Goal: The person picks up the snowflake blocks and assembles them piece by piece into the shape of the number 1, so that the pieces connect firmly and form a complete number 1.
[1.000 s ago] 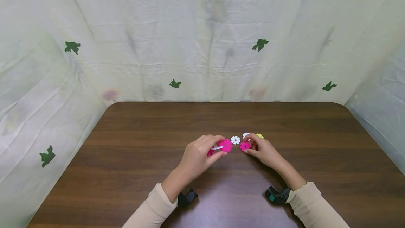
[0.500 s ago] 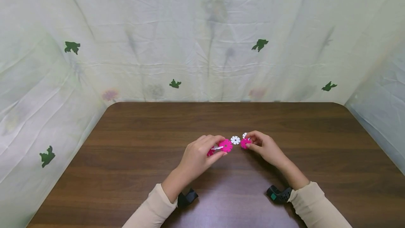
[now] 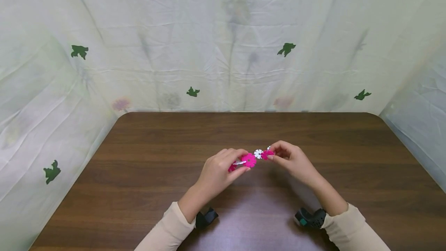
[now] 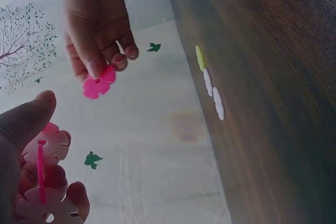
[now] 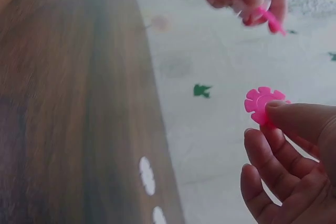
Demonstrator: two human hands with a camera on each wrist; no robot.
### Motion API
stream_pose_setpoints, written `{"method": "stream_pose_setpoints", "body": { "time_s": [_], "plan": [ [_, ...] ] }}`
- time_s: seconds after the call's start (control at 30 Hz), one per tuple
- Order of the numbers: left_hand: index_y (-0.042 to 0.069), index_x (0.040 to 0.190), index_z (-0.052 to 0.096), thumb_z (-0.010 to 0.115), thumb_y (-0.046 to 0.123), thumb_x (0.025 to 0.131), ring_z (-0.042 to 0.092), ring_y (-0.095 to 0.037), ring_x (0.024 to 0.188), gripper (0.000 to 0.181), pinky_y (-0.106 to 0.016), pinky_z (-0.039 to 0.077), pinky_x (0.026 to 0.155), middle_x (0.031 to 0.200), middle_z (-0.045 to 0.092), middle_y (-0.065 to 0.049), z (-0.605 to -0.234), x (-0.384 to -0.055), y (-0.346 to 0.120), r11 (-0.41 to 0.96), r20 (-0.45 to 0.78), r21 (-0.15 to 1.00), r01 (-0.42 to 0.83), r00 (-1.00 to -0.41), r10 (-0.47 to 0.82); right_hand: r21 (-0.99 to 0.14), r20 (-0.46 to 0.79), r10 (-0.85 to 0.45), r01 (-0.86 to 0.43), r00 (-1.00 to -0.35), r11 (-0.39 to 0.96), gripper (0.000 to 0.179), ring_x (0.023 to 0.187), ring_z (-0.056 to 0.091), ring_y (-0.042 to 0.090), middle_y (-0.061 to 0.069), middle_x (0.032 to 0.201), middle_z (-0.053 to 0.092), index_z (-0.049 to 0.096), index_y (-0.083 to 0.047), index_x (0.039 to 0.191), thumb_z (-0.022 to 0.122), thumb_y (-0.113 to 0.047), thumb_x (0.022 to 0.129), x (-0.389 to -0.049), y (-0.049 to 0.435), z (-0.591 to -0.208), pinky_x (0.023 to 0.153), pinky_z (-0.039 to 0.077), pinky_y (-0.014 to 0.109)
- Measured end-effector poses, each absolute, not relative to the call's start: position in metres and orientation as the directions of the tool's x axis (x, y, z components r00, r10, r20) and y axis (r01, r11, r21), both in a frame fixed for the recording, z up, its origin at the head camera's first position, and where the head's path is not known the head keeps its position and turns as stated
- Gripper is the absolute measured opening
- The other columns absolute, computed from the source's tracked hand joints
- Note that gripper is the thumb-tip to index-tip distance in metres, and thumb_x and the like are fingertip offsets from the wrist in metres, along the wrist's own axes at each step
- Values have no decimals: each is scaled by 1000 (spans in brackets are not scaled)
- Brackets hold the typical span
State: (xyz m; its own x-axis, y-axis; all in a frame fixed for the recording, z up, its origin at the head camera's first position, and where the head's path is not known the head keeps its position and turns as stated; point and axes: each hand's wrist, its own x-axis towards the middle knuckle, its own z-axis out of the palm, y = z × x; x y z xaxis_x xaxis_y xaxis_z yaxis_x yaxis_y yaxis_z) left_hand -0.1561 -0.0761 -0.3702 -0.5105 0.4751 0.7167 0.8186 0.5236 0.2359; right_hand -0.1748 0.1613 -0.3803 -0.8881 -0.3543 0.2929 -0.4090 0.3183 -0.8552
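My left hand [image 3: 218,167] holds a small joined piece of notched interlocking discs [image 3: 249,160], pink and white, slotted into each other at angles. Part of that piece is hidden behind the fingers. To its right, my right hand [image 3: 293,162] pinches a single pink interlocking disc [image 5: 257,104] between thumb and fingers, its notched edge facing the left hand. The single disc is apart from the joined piece in both wrist views. In the head view it overlaps a white disc [image 3: 258,154] lying on the table beyond.
Two white discs and a yellow disc [image 4: 199,58] lie in a row on the brown wooden table [image 3: 167,138]. A pale curtain [image 3: 209,42] with green bird shapes hangs behind the table's far edge. Each wrist carries a black strap.
My right hand has lifted the pink disc and brought it up and slightly left, toward the left hand. The left hand has stayed in place with its joined discs.
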Motion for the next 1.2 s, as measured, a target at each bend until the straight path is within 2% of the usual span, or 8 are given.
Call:
{"method": "stream_pose_setpoints", "body": {
  "time_s": [0.2, 0.67, 0.87, 1.03, 1.2],
  "plan": [
    [10, 98, 63, 77, 23, 71, 50, -8, 69, 33, -15, 42, 57, 83, 61, 4, -370, -155, -76, 526, 706, 252, 812, -526, 473, -832, 332, -358, -450, -873, 324, 12, 70, 57, 16, 1, 81, 60, 60, -7, 89, 67, -7, 79, -166, 156, -370, 63, 48, 28],
    [10, 98, 63, 76, 24, 71, 49, -8, 68, 33, -15, 42, 57, 83, 61, 4, -372, -155, -74, 527, 708, 241, 815, -519, 479, -803, 432, -406, -549, -805, 234, 18, 73, 56, 16, 2, 87, 59, 61, -8, 89, 66, 4, 77, -156, 149, -364, 65, 49, 28],
    [10, 98, 63, 76, 23, 71, 48, -7, 67, 32, -14, 41, 57, 82, 61, 4, -371, -153, -73, 517, 697, 252, 818, -524, 489, -757, 522, -427, -632, -738, 166, 21, 74, 55, 16, 6, 85, 58, 62, -4, 86, 64, 14, 74, -157, 148, -366, 65, 48, 27],
    [9, 100, 64, 75, 24, 72, 50, -8, 69, 34, -15, 42, 59, 85, 63, 4, -371, -154, -73, 503, 705, 220, 836, -493, 510, -709, 589, -435, -694, -681, 125, 26, 75, 55, 15, 6, 82, 60, 63, -2, 81, 63, 21, 69, -158, 148, -366, 64, 48, 24],
    [8, 101, 64, 71, 28, 75, 52, -8, 70, 33, -15, 42, 60, 88, 64, 3, -372, -154, -74, 490, 714, 187, 851, -460, 527, -674, 622, -433, -727, -653, 129, 26, 73, 56, 15, 4, 81, 62, 66, -6, 82, 66, 17, 70, -158, 148, -365, 64, 47, 23]
  ]
}}
